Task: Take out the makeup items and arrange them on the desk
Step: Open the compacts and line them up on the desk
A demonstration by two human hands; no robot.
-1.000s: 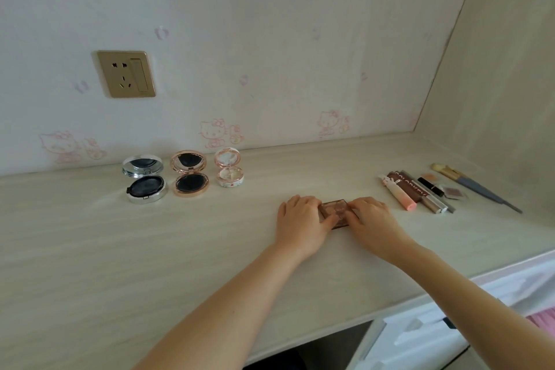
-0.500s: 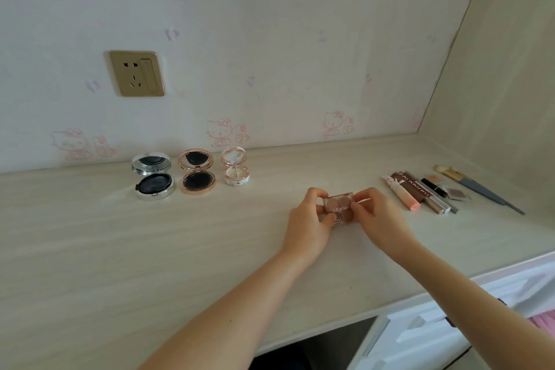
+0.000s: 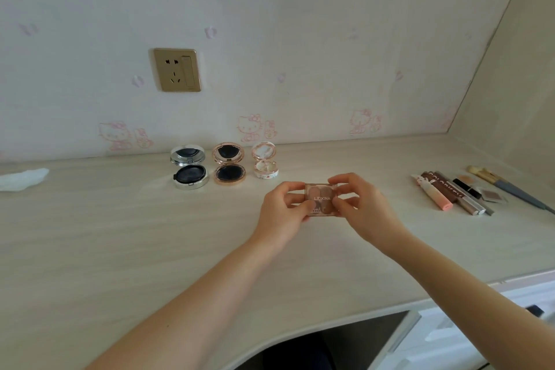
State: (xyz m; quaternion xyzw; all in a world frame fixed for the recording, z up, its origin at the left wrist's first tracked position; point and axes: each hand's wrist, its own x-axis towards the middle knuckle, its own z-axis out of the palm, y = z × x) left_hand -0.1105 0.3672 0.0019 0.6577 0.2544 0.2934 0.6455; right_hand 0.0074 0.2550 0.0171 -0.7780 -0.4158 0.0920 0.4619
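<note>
- A second before, the palette (image 3: pixel 321 200) lay flat on the desk (image 3: pixel 120 249) under my fingers; now I had it lifted clear of the wood and tilted toward me, lid still closed.
- My left hand (image 3: pixel 283 213) pinched its left edge, thumb in front and fingers curled behind; my right hand (image 3: pixel 360 207) pinched the right edge the same way.
- I judged it wanted opening and setting beside the three open compacts (image 3: pixel 226 167) at the wall, to match them.
- The palette was a small flat rectangle, clear hard plastic over brown powder pans, with white lettering.
- The compacts were round and hinged, with shiny rims: silver, rose-gold, white.
- The tubes (image 3: pixel 444 192) and brush (image 3: pixel 507 188) lay in a row to my right, slim and smooth.
</note>
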